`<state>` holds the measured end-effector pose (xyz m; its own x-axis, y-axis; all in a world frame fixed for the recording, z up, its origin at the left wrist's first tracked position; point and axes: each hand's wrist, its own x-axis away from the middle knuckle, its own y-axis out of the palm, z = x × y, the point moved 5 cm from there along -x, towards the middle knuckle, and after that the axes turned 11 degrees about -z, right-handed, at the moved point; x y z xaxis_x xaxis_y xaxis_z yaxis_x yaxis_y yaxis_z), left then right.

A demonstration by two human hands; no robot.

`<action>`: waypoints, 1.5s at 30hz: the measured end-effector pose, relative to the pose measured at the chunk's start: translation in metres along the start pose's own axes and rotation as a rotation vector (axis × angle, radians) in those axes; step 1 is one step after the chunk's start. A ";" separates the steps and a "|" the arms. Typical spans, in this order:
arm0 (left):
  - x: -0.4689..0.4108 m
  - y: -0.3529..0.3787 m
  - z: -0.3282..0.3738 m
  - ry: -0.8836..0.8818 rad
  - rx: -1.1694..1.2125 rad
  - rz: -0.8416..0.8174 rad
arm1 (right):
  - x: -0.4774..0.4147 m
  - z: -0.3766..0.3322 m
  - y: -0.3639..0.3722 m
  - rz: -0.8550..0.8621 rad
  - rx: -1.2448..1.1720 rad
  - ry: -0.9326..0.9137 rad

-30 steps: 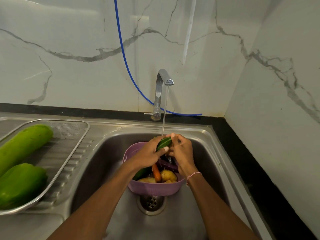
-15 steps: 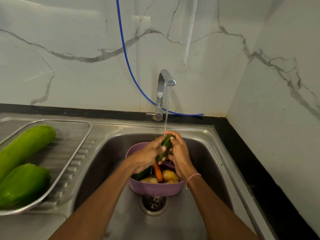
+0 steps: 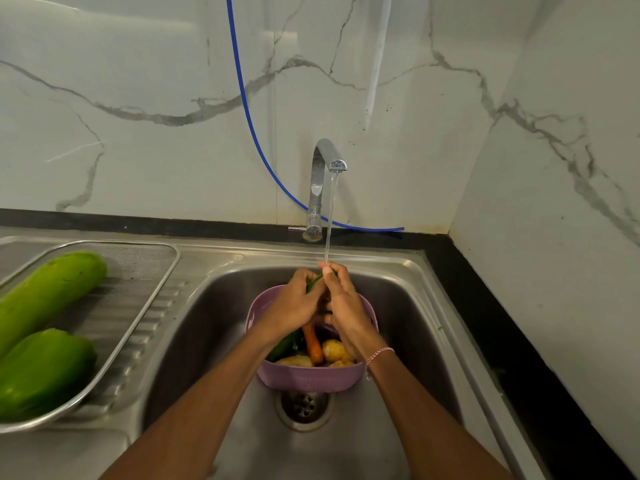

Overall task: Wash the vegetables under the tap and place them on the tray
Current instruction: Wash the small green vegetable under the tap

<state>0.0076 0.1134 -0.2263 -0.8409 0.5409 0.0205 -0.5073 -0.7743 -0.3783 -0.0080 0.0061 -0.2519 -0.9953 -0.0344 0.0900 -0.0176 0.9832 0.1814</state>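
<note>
Head camera, and all the action is right under the tap (image 3: 325, 161). The left hand (image 3: 294, 304) and right hand (image 3: 344, 308) are pressed together, fingers of both curled round a small cucumber (image 3: 313, 285). Only a sliver of green shows between them. The stream (image 3: 329, 220) lands on the right hand's fingers, above the pink bowl (image 3: 311, 378) in the sink (image 3: 408, 306).

Now the danger, as I read it. That cucumber is wet and smooth, and too hard a squeeze could shoot it out. It would land back in the bowl among the ones probably not rinsed yet, or down on the sink floor by the drain (image 3: 304, 407). The trip to the tray (image 3: 138, 261) on the left crosses the sink's rim, so a loose one-handed carry could drop it short, on the ribbed drainer (image 3: 166, 306). The bowl also sits just above the drain, and a nudge from a wrist could tip it.

Containers next. The bowl holds a carrot (image 3: 313, 344), two or three potatoes (image 3: 334, 350) and a dark green piece (image 3: 284, 346) half hidden under the left wrist. Something darker lies beneath and I can't make it out. The tray carries two big green items side by side, a long gourd (image 3: 52, 292) at the back and a stubbier vegetable (image 3: 41, 372) in front. Both run out of view at the left.
</note>
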 end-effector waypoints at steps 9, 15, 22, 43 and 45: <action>-0.001 -0.002 -0.025 -0.231 0.488 -0.315 | 0.005 0.005 -0.011 0.133 0.036 0.126; 0.000 -0.037 -0.030 -0.019 -0.408 -0.001 | 0.011 0.004 -0.025 0.216 0.192 0.084; 0.033 -0.068 -0.015 -0.025 -0.322 0.219 | 0.020 -0.010 -0.013 0.221 0.420 -0.034; 0.128 -0.143 0.052 -0.090 -0.443 0.267 | 0.067 -0.066 0.087 0.053 0.985 -0.745; 0.139 -0.151 0.052 -0.110 -0.483 0.287 | 0.059 -0.053 0.090 -0.047 1.056 -0.658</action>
<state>-0.0427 0.2883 -0.1187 -0.9601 0.2736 -0.0586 -0.1339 -0.6333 -0.7622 -0.0635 0.0835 -0.1783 -0.8448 -0.2772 -0.4576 0.1809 0.6569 -0.7320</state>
